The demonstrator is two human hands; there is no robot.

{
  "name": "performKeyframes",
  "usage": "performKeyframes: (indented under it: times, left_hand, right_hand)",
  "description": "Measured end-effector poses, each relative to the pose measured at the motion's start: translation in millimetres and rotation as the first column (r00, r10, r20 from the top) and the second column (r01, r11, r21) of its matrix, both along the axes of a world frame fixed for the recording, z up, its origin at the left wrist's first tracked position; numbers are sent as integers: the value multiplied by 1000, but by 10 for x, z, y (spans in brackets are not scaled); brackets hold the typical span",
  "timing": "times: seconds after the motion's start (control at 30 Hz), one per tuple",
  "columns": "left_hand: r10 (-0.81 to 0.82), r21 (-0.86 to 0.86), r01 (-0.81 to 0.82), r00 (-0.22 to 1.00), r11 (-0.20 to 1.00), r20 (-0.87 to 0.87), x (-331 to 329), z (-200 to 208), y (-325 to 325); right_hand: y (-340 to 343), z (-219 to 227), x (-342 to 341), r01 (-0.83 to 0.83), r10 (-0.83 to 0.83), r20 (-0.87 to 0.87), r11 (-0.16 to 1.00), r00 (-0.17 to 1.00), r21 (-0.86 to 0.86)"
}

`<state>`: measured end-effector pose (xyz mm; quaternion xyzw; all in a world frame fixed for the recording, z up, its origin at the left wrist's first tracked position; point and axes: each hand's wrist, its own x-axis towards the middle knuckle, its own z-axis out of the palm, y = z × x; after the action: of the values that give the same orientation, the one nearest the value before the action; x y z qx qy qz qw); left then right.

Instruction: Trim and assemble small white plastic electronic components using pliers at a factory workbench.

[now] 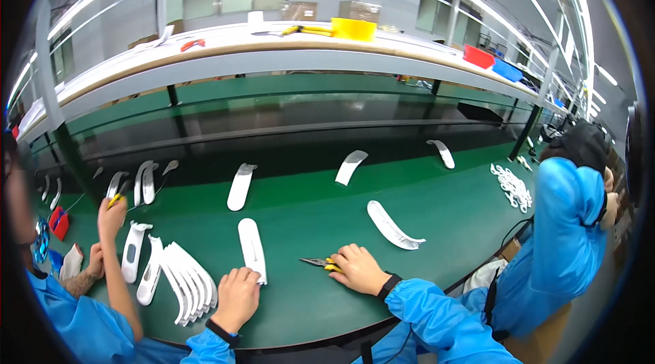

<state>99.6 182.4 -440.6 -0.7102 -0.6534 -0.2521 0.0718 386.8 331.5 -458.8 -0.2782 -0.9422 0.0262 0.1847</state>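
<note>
White curved shell (251, 244) is lying lengthwise ahead of me on the green work surface (300, 309), its near end sitting under the fingers of my left hand (237, 298). Those fingers are bending over that end, but the thumb is not showing clearly, so I cannot tell whether I am pinching firmly or merely touching. My right hand (357, 270) is holding yellow-handled pliers (321, 263) by the handles, and their pointed tips are aiming leftward, apart from the shell. As I judge it, a loose left hold would be inviting a twist or slide, since my fingers are meeting only one end. Those metal tips would be threatening the white face with a scratch, or my left fingers with a nick, if I were swinging them across carelessly. Fanned shells (191, 279) are lying just beside my left hand, so a leftward slip would be risking their order.
</note>
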Motion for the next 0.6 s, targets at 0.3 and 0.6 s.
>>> performKeyframes:
  times: [0.3, 0.6]
  left_hand:
    - [-89, -17, 89, 996, 996, 4, 443, 367, -76]
    - [-11, -394, 238, 867, 888, 498, 1019, 14, 479]
  right_hand:
    - [123, -11, 212, -33, 23, -100, 994, 995, -109]
    - [283, -31, 341, -92, 44, -175, 956, 984, -279]
